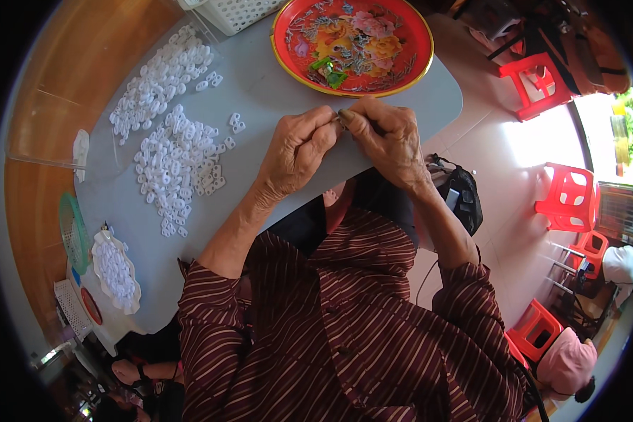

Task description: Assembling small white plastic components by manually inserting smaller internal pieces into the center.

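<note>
My left hand (301, 149) and my right hand (389, 139) meet over the table's near edge, just below a red round tray. Fingertips of both are pinched together around something tiny and dark, mostly hidden, whose kind I cannot make out. The red tray (283, 60) has a yellow rim and a flower pattern. Many small grey metal pieces (394, 62) are scattered in it, with a small green item (336, 77) near its front. Left of my left hand, small white plastic pieces with two holes (167, 160) lie in a loose heap.
Another heap of white pieces (163, 79) lies farther back on the grey table (250, 88). A scalloped white dish (129, 304), a green mesh basket (72, 228) and a white basket (235, 13) stand about. Red stools (566, 197) and a black bag (464, 197) are at right; other people sit nearby.
</note>
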`<control>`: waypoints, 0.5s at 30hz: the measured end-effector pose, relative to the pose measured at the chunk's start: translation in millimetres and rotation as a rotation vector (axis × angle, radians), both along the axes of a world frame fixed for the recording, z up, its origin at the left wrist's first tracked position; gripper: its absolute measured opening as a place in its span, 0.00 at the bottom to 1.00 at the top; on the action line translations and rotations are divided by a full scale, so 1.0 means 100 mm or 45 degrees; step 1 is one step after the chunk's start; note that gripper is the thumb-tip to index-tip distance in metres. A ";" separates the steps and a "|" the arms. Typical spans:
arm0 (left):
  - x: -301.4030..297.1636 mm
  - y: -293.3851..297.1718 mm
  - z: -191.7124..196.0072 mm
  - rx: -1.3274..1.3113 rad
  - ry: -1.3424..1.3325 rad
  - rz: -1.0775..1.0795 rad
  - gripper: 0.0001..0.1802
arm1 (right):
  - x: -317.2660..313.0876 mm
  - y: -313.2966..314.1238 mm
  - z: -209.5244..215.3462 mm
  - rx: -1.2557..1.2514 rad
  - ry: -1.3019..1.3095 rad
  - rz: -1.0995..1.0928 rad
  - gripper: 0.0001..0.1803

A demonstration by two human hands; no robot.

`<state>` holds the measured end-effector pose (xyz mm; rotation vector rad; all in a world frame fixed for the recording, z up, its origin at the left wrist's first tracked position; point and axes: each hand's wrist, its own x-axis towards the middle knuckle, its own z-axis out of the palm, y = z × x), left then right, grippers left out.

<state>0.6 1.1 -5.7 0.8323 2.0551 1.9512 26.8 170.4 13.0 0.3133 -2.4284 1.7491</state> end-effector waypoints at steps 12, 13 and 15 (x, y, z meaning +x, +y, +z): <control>-0.04 -0.04 0.04 -0.018 -0.157 -0.003 0.14 | -0.05 0.05 -0.03 -0.301 -0.230 0.042 0.13; -0.04 -0.03 0.05 -0.017 -0.157 -0.003 0.14 | -0.06 0.05 -0.04 -0.301 -0.230 0.042 0.13; -0.04 -0.03 0.07 -0.014 -0.165 -0.011 0.14 | -0.06 0.07 -0.06 -0.337 -0.187 0.082 0.12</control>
